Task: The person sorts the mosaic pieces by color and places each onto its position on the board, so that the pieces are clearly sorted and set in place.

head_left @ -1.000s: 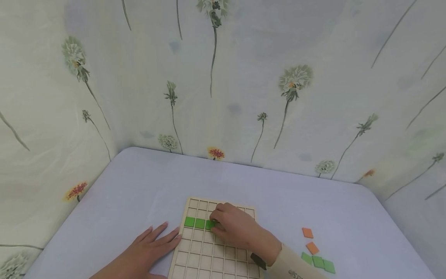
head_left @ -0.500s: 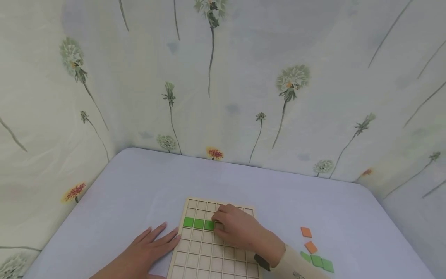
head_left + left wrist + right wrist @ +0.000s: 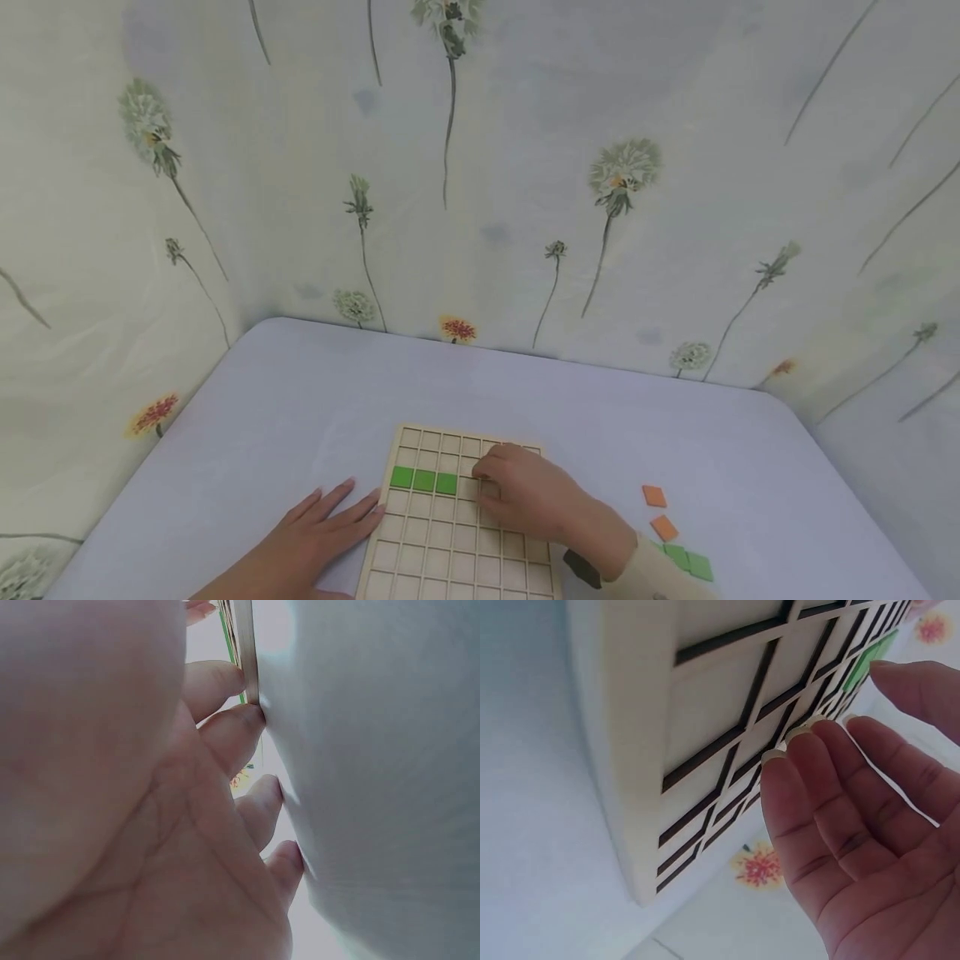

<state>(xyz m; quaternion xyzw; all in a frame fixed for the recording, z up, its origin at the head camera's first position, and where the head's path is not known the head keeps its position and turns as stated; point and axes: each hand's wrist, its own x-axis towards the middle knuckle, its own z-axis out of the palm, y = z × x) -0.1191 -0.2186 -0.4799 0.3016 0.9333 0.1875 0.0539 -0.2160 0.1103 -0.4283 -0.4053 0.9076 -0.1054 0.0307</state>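
Observation:
A pale wooden grid board (image 3: 420,533) lies on the table with three green square tiles (image 3: 423,480) side by side in one row at its left. My left hand (image 3: 318,533) rests spread on the table, fingertips at the board's left edge; the left wrist view shows them against the board's side (image 3: 251,660). Over the board's right part is my right hand (image 3: 525,492), just right of the third green tile. Its fingers are loosely bent in the right wrist view, with the thumb (image 3: 915,690) apart from them and nothing between. This hand covers some upper-right cells.
Two orange square tiles (image 3: 654,496) lie on the table right of the board. Below them are several green tiles (image 3: 699,566), partly hidden by my right sleeve (image 3: 652,575). A wall with dandelion pictures (image 3: 510,167) rises behind the table (image 3: 337,392).
My right hand has let go of the third green tile, which stays in its cell, and has drawn off to the right. The left hand keeps its place at the board's edge.

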